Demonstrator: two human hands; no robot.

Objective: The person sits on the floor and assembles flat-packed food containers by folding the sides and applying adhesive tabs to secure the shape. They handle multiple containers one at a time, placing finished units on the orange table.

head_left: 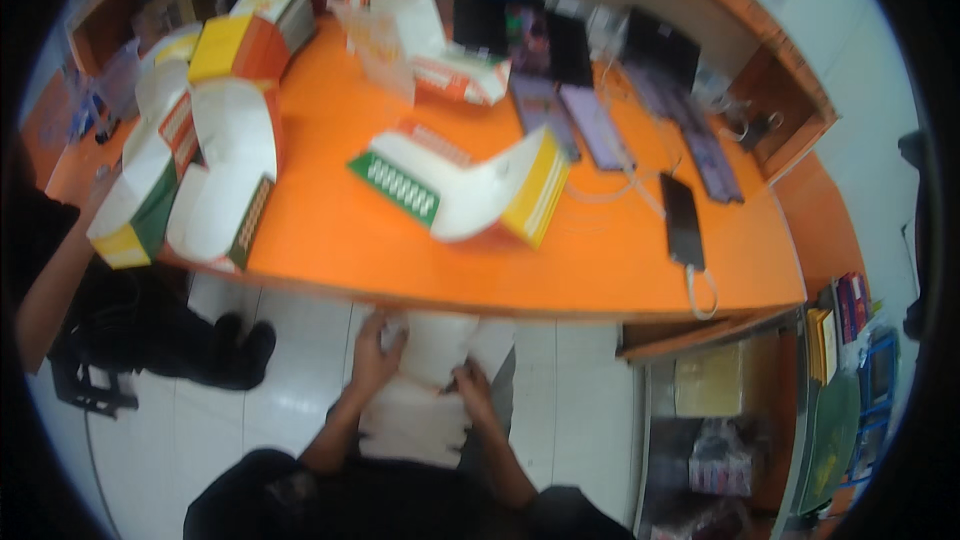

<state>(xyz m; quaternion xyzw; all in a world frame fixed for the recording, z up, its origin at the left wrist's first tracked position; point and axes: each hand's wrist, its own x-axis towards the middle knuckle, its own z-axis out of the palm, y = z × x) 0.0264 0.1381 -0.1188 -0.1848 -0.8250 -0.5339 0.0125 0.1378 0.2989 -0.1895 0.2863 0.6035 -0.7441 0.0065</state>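
Both my hands are over my lap, below the front edge of the orange table (600, 270). My left hand (376, 355) is closed around something small and pale that blur keeps me from naming. Just right of it, my right hand (474, 388) is closed, with a small dark thing at its fingertips; its kind cannot be made out. Between and beneath the hands lies pale, ragged-edged material (415, 430) over my legs. Nearest on the table above is an opened cardboard food box (470, 202), white inside with green and yellow sides.
More opened food boxes (222, 130) crowd the table's left. Several phones and tablets lie at the right, including a black phone (682, 220) with a white cable (704, 292). A seated person's arm (58, 290) shows at far left. Shelves (720, 390) stand below right.
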